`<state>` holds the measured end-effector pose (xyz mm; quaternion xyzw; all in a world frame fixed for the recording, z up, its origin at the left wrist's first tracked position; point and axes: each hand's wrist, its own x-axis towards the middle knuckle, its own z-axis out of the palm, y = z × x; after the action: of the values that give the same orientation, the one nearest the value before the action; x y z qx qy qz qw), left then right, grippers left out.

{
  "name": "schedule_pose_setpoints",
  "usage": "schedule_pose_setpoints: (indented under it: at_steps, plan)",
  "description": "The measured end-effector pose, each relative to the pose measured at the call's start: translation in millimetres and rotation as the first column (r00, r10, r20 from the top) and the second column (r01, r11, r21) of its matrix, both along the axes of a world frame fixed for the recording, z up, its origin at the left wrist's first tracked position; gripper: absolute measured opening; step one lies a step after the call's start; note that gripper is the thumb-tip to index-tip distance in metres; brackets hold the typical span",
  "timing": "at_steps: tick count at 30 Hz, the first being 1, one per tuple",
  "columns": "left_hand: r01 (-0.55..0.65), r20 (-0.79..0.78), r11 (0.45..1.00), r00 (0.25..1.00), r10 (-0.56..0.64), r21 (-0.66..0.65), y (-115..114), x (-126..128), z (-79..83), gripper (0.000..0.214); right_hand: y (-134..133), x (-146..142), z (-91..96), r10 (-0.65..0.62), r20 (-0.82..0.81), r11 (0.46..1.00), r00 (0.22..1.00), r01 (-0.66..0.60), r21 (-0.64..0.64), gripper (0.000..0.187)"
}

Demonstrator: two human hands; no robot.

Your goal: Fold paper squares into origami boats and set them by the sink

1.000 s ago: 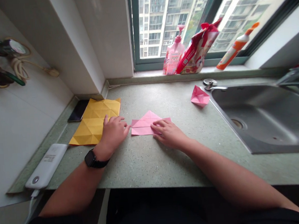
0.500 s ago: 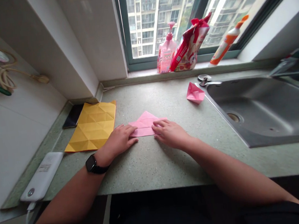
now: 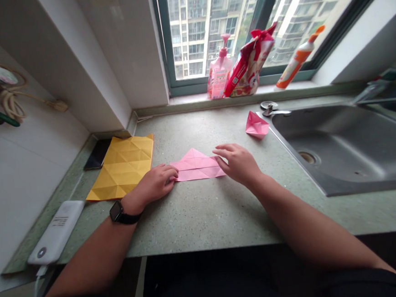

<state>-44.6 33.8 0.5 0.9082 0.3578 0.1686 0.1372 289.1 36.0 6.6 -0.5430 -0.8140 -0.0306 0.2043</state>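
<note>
A pink sheet of origami paper (image 3: 199, 168) lies folded on the counter, with a pointed flap at its far side and creases along its flat strip. My left hand (image 3: 159, 181) pinches the paper's left end between thumb and curled fingers. Over the right end hovers my right hand (image 3: 238, 162), its fingers apart and nothing held in them; whether a fingertip touches the paper I cannot tell. A black watch (image 3: 122, 213) is on my left wrist. Beyond my right hand, a folded pink paper piece (image 3: 257, 125) stands near the sink.
Creased yellow paper (image 3: 121, 167) lies left of my left hand, beside a dark phone (image 3: 97, 154). A white power bank (image 3: 56, 232) with a cable sits at the counter's left edge. To the right is a steel sink (image 3: 321, 189). A pump bottle (image 3: 219, 76) and a red bag (image 3: 247, 73) stand on the sill.
My right hand has lifted and moved right, off the middle of the pink paper. My left hand has slid slightly left and its fingers have curled in at the paper's end.
</note>
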Motion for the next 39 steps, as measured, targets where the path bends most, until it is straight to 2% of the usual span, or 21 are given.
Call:
schedule_pose_setpoints:
  at_steps: [3, 5, 8, 12, 14, 16, 18, 20, 22, 24, 25, 27, 28, 30, 33, 36, 39]
  plan:
    - [-0.019, 0.027, 1.0, 0.999, 0.018, 0.025, 0.8, -0.4, -1.4, 0.016, -3.1, -9.3, -10.6, 0.21, -0.053, 0.977, 0.976, -0.212, -0.028, 0.033]
    - [-0.036, 0.054, 0.997, 0.998, 0.033, 0.061, 1.4, 0.2, -1.5, 0.013, -6.2, -15.8, -18.9, 0.286, -0.059, 0.956, 0.956, -0.289, -0.048, 0.042]
    - [-0.056, 0.12, 0.99, 0.992, 0.04, 0.132, -0.4, 3.5, 1.6, 0.012, -6.9, -21.3, -27.0, 0.335, -0.053, 0.94, 0.941, -0.337, -0.048, 0.053]
    - [-0.069, 0.26, 0.965, 0.966, 0.001, 0.253, -10.2, 10.8, 11.4, 0.01, -2.7, -19.6, -25.5, 0.331, -0.044, 0.944, 0.943, -0.331, 0.003, 0.029]
    - [-0.091, 0.326, 0.939, 0.945, -0.024, 0.332, -16.3, 13.5, 17.0, 0.007, -3.3, -17.9, -20.5, 0.31, -0.088, 0.95, 0.947, -0.304, 0.07, 0.024]
    - [-0.148, 0.396, 0.897, 0.918, -0.032, 0.416, -21.4, 14.3, 21.9, 0.013, -6.9, -17.5, -14.1, 0.323, -0.188, 0.945, 0.928, -0.302, 0.128, 0.026]
    - [-0.254, 0.487, 0.83, 0.873, -0.024, 0.497, -24.9, 13.5, 25.8, 0.031, -11.3, -18.5, -8.5, 0.348, -0.345, 0.937, 0.872, -0.325, 0.126, 0.024]
    - [-0.355, 0.556, 0.762, 0.831, -0.008, 0.542, -26.9, 12.4, 28.5, 0.049, -13.9, -20.8, -5.9, 0.296, -0.542, 0.944, 0.786, -0.326, 0.043, 0.021]
    - [-0.387, 0.558, 0.741, 0.83, 0.021, 0.549, -27.9, 12.1, 29.7, 0.058, -12.9, -23.4, -7.2, 0.14, -0.713, 0.952, 0.687, -0.29, -0.093, 0.023]
    - [-0.356, 0.508, 0.769, 0.86, 0.047, 0.531, -28.1, 13.4, 29.0, 0.06, -9.2, -25.7, -11.6, -0.039, -0.796, 0.943, 0.604, -0.241, -0.229, 0.034]
    - [-0.326, 0.473, 0.796, 0.879, 0.056, 0.511, -27.9, 14.6, 27.8, 0.059, -7.0, -26.5, -14.2, -0.111, -0.799, 0.935, 0.592, -0.21, -0.286, 0.045]
    - [-0.255, 0.392, 0.861, 0.917, 0.072, 0.44, -26.8, 17.9, 23.5, 0.053, -3.8, -27.6, -19.0, -0.2, -0.744, 0.921, 0.637, -0.137, -0.365, 0.066]
    - [-0.221, 0.346, 0.894, 0.935, 0.081, 0.389, -26.0, 19.8, 20.5, 0.049, -3.0, -27.8, -20.8, -0.216, -0.7, 0.916, 0.681, -0.107, -0.387, 0.07]
    - [-0.16, 0.253, 0.949, 0.963, 0.09, 0.271, -24.9, 24.2, 14.0, 0.041, -3.2, -27.9, -23.3, -0.192, -0.618, 0.916, 0.762, -0.087, -0.391, 0.06]
    - [-0.083, 0.143, 0.988, 0.988, 0.064, 0.128, -25.6, 31.4, 5.4, 0.036, -5.3, -27.1, -25.9, -0.098, -0.539, 0.933, 0.837, -0.111, -0.342, 0.036]
    - [-0.041, 0.075, 0.998, 0.997, 0.037, 0.048, -28.8, 37.6, 1.2, 0.038, -6.1, -25.1, -28.4, 0.019, -0.449, 0.95, 0.893, -0.156, -0.27, 0.039]
    - [-0.043, 0.026, 0.999, 0.999, 0.043, 0.007, -30.4, 40.4, 0.5, 0.04, -5.5, -23.2, -30.4, 0.177, -0.35, 0.944, 0.92, -0.259, -0.205, 0.042]
